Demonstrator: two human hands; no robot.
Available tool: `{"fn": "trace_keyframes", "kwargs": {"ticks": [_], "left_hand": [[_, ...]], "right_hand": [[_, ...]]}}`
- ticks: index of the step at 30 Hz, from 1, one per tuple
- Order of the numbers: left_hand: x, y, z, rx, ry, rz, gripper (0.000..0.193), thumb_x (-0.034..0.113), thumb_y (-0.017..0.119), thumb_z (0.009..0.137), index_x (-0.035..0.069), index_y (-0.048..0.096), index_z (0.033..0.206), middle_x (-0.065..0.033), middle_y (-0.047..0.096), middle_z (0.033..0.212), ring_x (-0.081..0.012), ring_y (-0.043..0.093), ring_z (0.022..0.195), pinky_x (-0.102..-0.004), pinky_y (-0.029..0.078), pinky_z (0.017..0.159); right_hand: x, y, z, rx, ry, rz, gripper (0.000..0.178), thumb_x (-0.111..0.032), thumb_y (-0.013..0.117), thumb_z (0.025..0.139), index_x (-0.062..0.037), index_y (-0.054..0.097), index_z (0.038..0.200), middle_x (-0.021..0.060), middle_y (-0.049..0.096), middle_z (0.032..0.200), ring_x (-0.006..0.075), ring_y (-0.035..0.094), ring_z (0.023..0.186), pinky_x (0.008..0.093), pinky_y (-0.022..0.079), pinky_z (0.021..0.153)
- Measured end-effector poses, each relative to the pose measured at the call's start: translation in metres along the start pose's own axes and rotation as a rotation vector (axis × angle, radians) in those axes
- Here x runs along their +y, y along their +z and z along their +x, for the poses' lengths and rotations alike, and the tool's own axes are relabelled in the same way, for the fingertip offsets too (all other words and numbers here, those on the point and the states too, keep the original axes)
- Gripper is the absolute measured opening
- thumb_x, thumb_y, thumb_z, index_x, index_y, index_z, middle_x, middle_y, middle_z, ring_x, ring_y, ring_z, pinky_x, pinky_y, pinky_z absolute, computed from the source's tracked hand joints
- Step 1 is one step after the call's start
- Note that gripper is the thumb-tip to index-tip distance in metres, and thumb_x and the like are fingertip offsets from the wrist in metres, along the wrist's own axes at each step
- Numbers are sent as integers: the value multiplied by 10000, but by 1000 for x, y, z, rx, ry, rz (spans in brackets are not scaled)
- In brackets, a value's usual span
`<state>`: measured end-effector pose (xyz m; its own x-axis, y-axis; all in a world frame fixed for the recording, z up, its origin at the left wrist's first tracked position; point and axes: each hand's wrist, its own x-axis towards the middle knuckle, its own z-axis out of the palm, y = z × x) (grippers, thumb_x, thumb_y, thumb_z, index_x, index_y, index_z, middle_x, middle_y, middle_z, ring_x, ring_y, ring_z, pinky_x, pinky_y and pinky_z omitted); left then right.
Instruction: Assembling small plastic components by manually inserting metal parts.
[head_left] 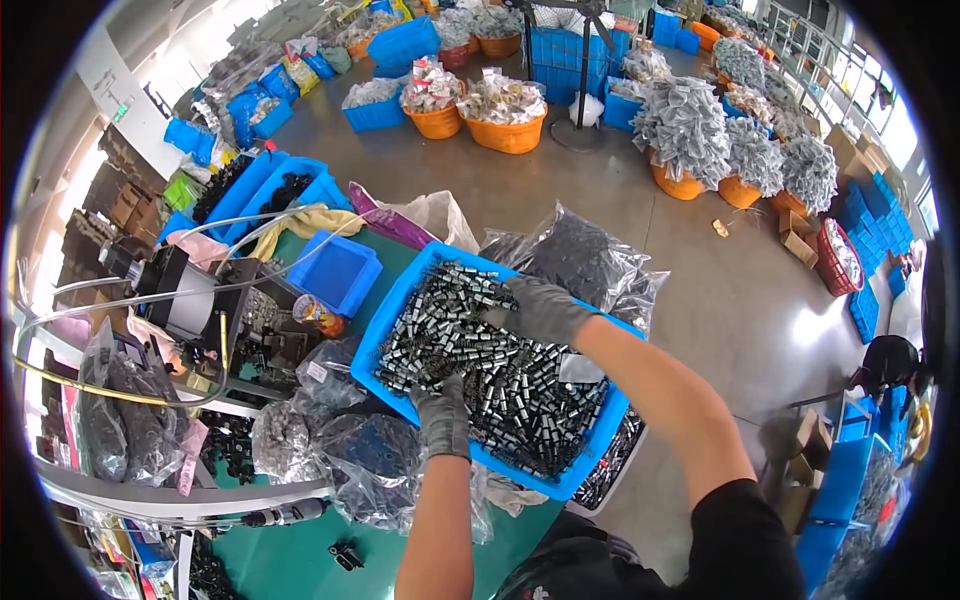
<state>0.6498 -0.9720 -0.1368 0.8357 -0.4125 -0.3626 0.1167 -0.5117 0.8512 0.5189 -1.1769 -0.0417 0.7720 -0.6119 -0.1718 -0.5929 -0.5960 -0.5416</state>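
A blue plastic crate [372, 365] sits tilted in front of me, filled with small dark cylindrical parts [540, 405] that have shiny metal bands. Both my hands wear grey gloves. At the crate's near left side, my left hand [442, 418] rests on the heap, thumb and fingers apart. My right hand [548, 310] reaches over the far right side of the pile; its fingertips are blurred and partly lost among the parts. A small pale scrap [580, 369] lies on the parts near the right wall.
Clear plastic bags [575, 255] of dark pieces lie beyond the crate; more bags [365, 455] lie left of it on the green table [275, 550]. An empty blue bin [335, 272] and a machine with hoses [185, 290] stand left. Orange tubs [505, 135] of bagged goods line the floor.
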Motion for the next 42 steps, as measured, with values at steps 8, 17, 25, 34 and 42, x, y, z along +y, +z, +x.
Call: {"fn": "trace_keyframes", "kwargs": {"ticks": [8,17,25,34,42], "left_hand": [[34,4,5,-48,-99,-427,1004,404,810,760,-98,269,1440,-223,504,1383,-319,519,1233,-386,418,1023],[-1,-6,-14,-127,-19,-593,468,247,717,848,69,543,1244,-77,625,1205,-251,584,1047,-407,463,899],[-9,12,28,-23,-397,-602,875,471,764,772,-34,397,1384,-183,580,1263,-314,588,1056,-453,491,900],[-6,2,-42,-10,-62,-393,484,337,721,839,29,546,1169,-104,661,1008,-216,612,795,-364,516,675],[-1,15,4,-100,-368,-691,618,275,779,800,36,491,1292,-114,636,1131,-234,637,897,-399,560,755]], "right_hand": [[-1,30,52,-72,201,124,1238,-805,624,680,99,281,1453,311,469,1390,414,478,1293,435,381,1082],[-8,49,40,-70,313,-113,1245,-813,583,707,9,137,1528,296,330,1498,419,330,1398,471,288,1138],[5,43,63,-141,226,-50,1260,-809,601,694,39,166,1517,278,499,1371,392,509,1260,418,408,1053],[-1,37,55,-174,246,95,1214,-841,558,699,-48,184,1538,280,426,1446,389,449,1330,449,342,1112],[-6,41,48,-155,338,123,1049,-817,586,695,-180,359,1497,269,363,1482,404,420,1343,503,338,1109]]}}
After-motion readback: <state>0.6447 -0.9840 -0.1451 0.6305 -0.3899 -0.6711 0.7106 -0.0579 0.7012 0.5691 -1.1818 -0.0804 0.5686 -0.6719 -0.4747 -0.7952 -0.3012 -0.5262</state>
